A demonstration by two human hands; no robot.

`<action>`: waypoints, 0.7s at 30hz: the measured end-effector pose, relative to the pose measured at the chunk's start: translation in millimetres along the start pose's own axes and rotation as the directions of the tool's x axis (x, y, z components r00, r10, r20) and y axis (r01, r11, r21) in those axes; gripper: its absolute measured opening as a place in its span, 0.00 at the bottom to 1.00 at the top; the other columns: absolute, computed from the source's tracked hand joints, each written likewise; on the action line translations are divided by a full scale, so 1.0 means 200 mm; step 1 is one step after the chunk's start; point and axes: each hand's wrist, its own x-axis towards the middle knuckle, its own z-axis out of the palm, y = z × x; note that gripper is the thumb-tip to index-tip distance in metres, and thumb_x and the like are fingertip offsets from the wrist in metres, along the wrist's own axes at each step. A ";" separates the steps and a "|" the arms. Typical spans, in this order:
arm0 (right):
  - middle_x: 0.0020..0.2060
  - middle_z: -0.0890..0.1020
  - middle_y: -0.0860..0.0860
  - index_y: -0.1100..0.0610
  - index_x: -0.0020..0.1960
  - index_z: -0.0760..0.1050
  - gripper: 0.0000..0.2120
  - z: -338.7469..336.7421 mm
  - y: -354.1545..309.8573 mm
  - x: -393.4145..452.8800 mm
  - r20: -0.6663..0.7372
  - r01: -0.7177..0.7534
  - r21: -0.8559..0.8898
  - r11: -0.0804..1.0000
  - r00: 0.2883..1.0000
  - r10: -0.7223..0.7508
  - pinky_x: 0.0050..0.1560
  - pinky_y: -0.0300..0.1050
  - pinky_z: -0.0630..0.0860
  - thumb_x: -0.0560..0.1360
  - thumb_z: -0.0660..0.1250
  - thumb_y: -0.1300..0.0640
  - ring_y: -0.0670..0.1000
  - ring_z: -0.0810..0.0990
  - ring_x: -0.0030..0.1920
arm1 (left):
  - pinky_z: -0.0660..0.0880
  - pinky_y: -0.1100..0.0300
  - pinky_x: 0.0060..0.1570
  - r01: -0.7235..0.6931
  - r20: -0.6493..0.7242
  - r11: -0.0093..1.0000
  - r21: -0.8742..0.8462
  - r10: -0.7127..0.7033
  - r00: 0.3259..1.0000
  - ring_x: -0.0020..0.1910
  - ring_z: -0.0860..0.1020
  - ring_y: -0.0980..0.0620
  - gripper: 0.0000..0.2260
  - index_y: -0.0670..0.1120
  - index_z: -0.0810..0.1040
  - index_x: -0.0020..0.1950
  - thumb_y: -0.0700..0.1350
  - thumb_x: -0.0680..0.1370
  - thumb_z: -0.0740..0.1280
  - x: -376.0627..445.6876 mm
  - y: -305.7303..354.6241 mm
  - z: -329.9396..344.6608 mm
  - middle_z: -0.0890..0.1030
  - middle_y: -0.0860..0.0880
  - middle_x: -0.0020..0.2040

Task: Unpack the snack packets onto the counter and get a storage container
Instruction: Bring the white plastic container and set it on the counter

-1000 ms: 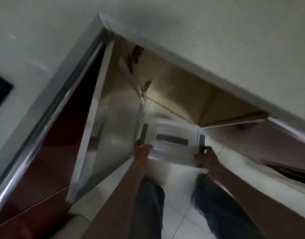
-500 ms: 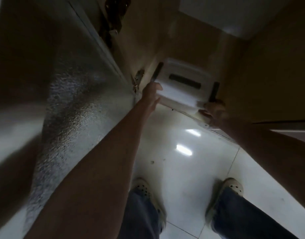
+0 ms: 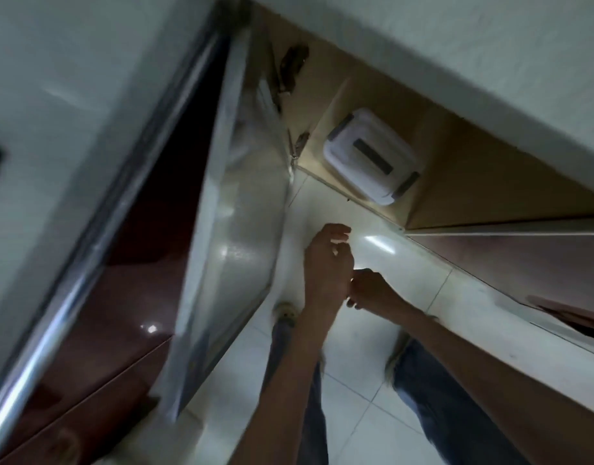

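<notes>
A white storage container (image 3: 369,156) with grey clips and a grey lid handle lies on the floor of the open lower cabinet (image 3: 456,182), near its front edge. Neither hand touches it. My left hand (image 3: 326,263) hovers over the tiled floor below the cabinet opening, fingers loosely curled and holding nothing. My right hand (image 3: 372,292) is just beside it to the right, also loosely curled and empty. No snack packets are in view.
The cabinet door (image 3: 242,229) stands open to the left, showing its shiny inner face. Dark red cabinet fronts (image 3: 138,263) run along the left under the pale countertop (image 3: 71,78). My legs and shoes (image 3: 284,312) stand on the white tiled floor (image 3: 356,414).
Both hands gripped the container by its sides and pushed it toward the cabinet. Now it lies inside, released, and both hands have drawn back toward me.
</notes>
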 end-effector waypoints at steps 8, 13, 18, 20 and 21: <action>0.60 0.73 0.51 0.55 0.60 0.72 0.21 0.14 -0.84 -0.93 -0.155 0.726 -0.441 0.527 0.517 -0.842 0.41 0.41 0.77 0.69 0.62 0.67 0.49 0.78 0.49 | 0.65 0.67 0.57 -0.364 -0.499 0.814 0.453 0.570 0.653 0.53 0.72 0.54 0.12 0.43 0.78 0.54 0.40 0.73 0.61 -0.65 0.53 -0.79 0.78 0.48 0.53; 0.70 0.63 0.53 0.55 0.71 0.63 0.26 0.29 -1.08 -0.98 0.212 0.573 -0.760 0.307 0.665 -0.717 0.53 0.52 0.77 0.75 0.63 0.59 0.56 0.67 0.65 | 0.71 0.52 0.64 0.061 -0.343 0.904 0.423 0.098 0.934 0.64 0.74 0.41 0.17 0.35 0.72 0.66 0.37 0.78 0.63 -0.65 0.42 -0.95 0.75 0.36 0.65; 0.67 0.67 0.55 0.57 0.66 0.71 0.18 0.30 -0.96 -0.97 0.217 0.380 -0.909 0.172 0.783 -0.584 0.50 0.52 0.73 0.77 0.61 0.54 0.59 0.66 0.65 | 0.72 0.55 0.58 0.072 0.040 0.650 0.756 -0.157 0.987 0.62 0.74 0.44 0.16 0.41 0.71 0.69 0.39 0.82 0.54 -0.70 0.30 -0.86 0.71 0.40 0.67; 0.64 0.69 0.55 0.58 0.62 0.74 0.16 0.26 -0.91 -1.00 0.173 0.317 -0.932 0.174 0.813 -0.556 0.52 0.52 0.72 0.76 0.61 0.55 0.59 0.68 0.64 | 0.74 0.53 0.59 0.166 0.098 0.722 0.671 -0.309 0.946 0.62 0.76 0.43 0.16 0.39 0.71 0.69 0.41 0.82 0.55 -0.69 0.34 -0.79 0.74 0.40 0.66; 0.64 0.70 0.54 0.57 0.62 0.74 0.15 0.23 -0.88 -1.02 0.139 0.263 -0.951 0.162 0.832 -0.536 0.55 0.53 0.70 0.77 0.61 0.55 0.58 0.66 0.65 | 0.75 0.52 0.58 0.197 0.148 0.769 0.608 -0.353 0.924 0.60 0.77 0.43 0.16 0.39 0.73 0.68 0.42 0.82 0.57 -0.71 0.38 -0.74 0.76 0.41 0.64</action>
